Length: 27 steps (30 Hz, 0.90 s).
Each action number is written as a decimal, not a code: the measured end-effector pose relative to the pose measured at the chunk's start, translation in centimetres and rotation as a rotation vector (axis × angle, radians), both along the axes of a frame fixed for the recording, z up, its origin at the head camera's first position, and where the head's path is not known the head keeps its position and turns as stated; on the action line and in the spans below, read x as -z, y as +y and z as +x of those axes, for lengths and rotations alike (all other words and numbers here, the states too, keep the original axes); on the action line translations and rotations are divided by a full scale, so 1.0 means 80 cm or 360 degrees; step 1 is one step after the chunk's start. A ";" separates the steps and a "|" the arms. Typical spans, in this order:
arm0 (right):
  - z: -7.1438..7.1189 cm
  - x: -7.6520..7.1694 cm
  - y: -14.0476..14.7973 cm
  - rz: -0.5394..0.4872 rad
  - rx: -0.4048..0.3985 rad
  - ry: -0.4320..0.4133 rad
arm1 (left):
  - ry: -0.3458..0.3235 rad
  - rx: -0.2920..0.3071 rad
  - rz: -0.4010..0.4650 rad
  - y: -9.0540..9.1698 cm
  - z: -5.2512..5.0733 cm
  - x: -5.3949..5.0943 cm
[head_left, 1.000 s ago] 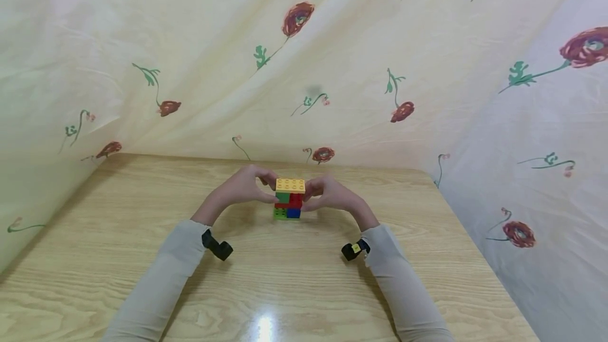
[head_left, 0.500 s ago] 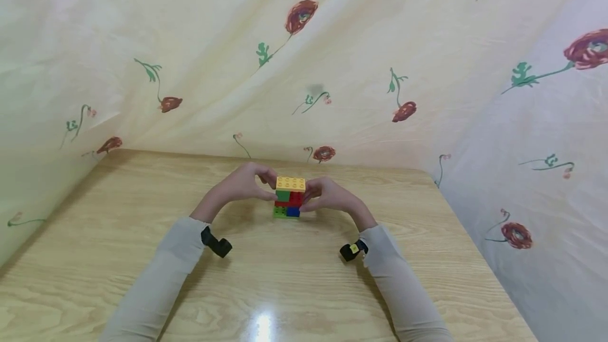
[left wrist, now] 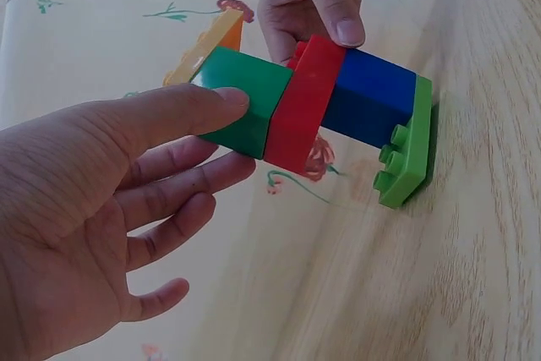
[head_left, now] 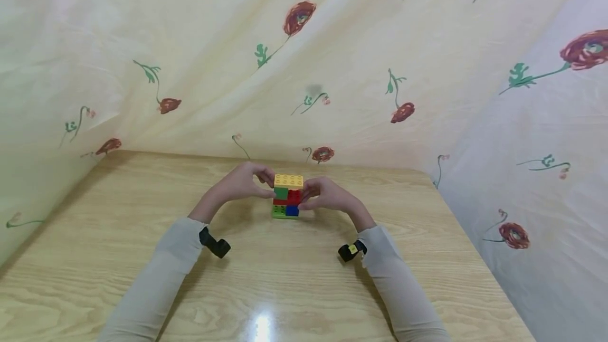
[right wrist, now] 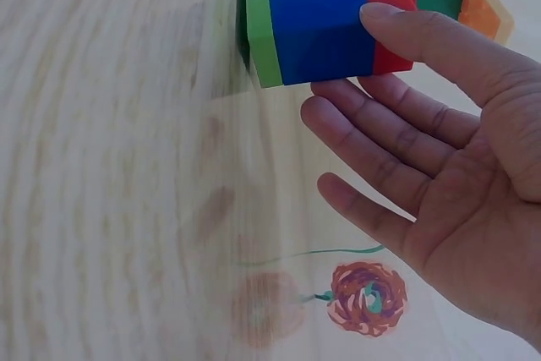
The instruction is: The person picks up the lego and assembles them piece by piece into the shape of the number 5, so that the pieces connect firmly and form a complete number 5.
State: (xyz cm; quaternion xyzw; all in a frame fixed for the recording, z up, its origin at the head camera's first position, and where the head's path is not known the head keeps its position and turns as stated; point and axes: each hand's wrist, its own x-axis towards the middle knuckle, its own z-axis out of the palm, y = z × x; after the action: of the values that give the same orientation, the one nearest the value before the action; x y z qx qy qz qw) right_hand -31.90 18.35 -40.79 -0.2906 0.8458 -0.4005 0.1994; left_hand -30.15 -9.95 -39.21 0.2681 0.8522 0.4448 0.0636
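Observation:
A small stack of toy building bricks stands upright near the far side of the table, between both hands. At its foot lies a light green plate (left wrist: pixel 414 154). A blue brick (right wrist: pixel 325 31) sits on the plate's right part, and a red brick (left wrist: pixel 303 112) spans above. On the red brick's left part is a green brick (left wrist: pixel 254 82), topped by a yellow brick (head_left: pixel 288 179). My left hand (head_left: pixel 239 182) pinches the green brick between thumb and forefinger. My right hand (head_left: pixel 331 195) holds the blue brick, its thumb close to the red brick's edge.
The wooden table (head_left: pixel 285 278) reaches back to a hanging cloth (head_left: pixel 214 67) with printed flowers. More cloth hangs along both sides. A black wrist camera (head_left: pixel 216 243) is strapped at the left cuff, another black camera (head_left: pixel 351 250) at the right cuff.
My right hand has slid a little lower along the stack, uncovering more of the red brick. The left hand keeps its place on the green brick. The stack stays put.

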 end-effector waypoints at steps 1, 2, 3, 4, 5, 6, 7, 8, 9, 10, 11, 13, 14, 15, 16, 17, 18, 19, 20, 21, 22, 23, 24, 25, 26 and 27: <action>0.000 0.000 0.000 -0.0007 -0.0001 0.0002 | -0.0004 -0.0001 0.0009 0.000 0.000 0.000; -0.001 0.000 -0.001 -0.0015 -0.0002 0.0005 | -0.0011 -0.0002 0.0023 0.000 0.000 0.000; -0.001 0.000 -0.001 -0.0023 -0.0003 0.0008 | -0.0013 -0.0004 0.0034 -0.001 0.000 0.000; -0.001 0.000 -0.001 -0.0031 -0.0004 0.0015 | -0.0016 -0.0005 0.0046 -0.001 0.000 0.000; -0.001 0.000 -0.001 -0.0036 -0.0002 0.0023 | -0.0011 -0.0006 0.0052 -0.001 -0.001 0.001; -0.001 0.000 -0.001 -0.0040 0.0003 0.0031 | -0.0007 -0.0013 0.0056 -0.002 -0.001 0.001; -0.001 -0.001 -0.002 -0.0046 0.0007 0.0040 | -0.0002 -0.0021 0.0059 -0.002 -0.001 0.001; 0.000 -0.001 -0.002 -0.0049 0.0017 0.0048 | 0.0005 -0.0032 0.0058 -0.003 -0.001 0.001; 0.000 -0.002 -0.002 -0.0053 0.0029 0.0057 | 0.0012 -0.0043 0.0057 -0.003 -0.002 0.001; 0.000 -0.002 -0.002 -0.0056 0.0043 0.0065 | 0.0017 -0.0052 0.0059 -0.003 -0.002 0.000; 0.000 -0.002 -0.002 -0.0057 0.0057 0.0073 | 0.0021 -0.0062 0.0060 -0.004 -0.003 0.000; 0.001 -0.004 -0.002 -0.0062 0.0080 0.0087 | 0.0033 -0.0077 0.0064 -0.004 -0.003 -0.001; 0.002 -0.005 -0.002 -0.0062 0.0090 0.0093 | 0.0041 -0.0082 0.0063 -0.003 -0.003 -0.002; 0.002 -0.006 -0.002 -0.0064 0.0096 0.0100 | 0.0049 -0.0085 0.0063 -0.003 -0.003 -0.003; 0.002 -0.006 -0.003 -0.0067 0.0102 0.0106 | 0.0055 -0.0093 0.0065 -0.003 -0.003 -0.003; 0.003 -0.007 -0.003 -0.0070 0.0108 0.0113 | 0.0061 -0.0101 0.0069 -0.003 -0.003 -0.004; 0.003 -0.008 -0.004 -0.0071 0.0117 0.0121 | 0.0069 -0.0107 0.0071 -0.003 -0.003 -0.004; 0.003 -0.008 -0.004 -0.0072 0.0126 0.0128 | 0.0074 -0.0114 0.0076 -0.004 -0.003 -0.003; 0.003 -0.008 -0.004 -0.0074 0.0136 0.0134 | 0.0081 -0.0120 0.0082 -0.004 -0.003 -0.003; 0.003 -0.008 -0.004 -0.0074 0.0145 0.0141 | 0.0083 -0.0128 0.0090 -0.004 -0.003 -0.003; 0.003 -0.008 -0.005 -0.0074 0.0154 0.0149 | 0.0082 -0.0139 0.0101 -0.004 -0.003 -0.002; 0.003 -0.008 -0.005 -0.0073 0.0163 0.0158 | 0.0083 -0.0147 0.0113 -0.004 -0.003 -0.002; 0.003 -0.008 -0.005 -0.0072 0.0170 0.0166 | 0.0084 -0.0155 0.0122 -0.004 -0.003 -0.001; 0.004 -0.009 -0.005 -0.0075 0.0174 0.0174 | 0.0084 -0.0165 0.0136 -0.004 -0.003 -0.001; 0.004 -0.009 -0.005 -0.0077 0.0177 0.0181 | 0.0079 -0.0176 0.0149 -0.003 -0.003 -0.001; 0.004 -0.009 -0.006 -0.0082 0.0176 0.0190 | 0.0072 -0.0187 0.0163 -0.003 -0.003 -0.001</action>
State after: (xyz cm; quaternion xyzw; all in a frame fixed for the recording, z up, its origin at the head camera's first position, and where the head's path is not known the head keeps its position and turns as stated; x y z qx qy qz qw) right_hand -31.60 17.90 -40.05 -0.2717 0.8604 -0.4145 0.1187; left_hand -30.40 -10.20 -39.17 0.2304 0.8438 0.4846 0.0041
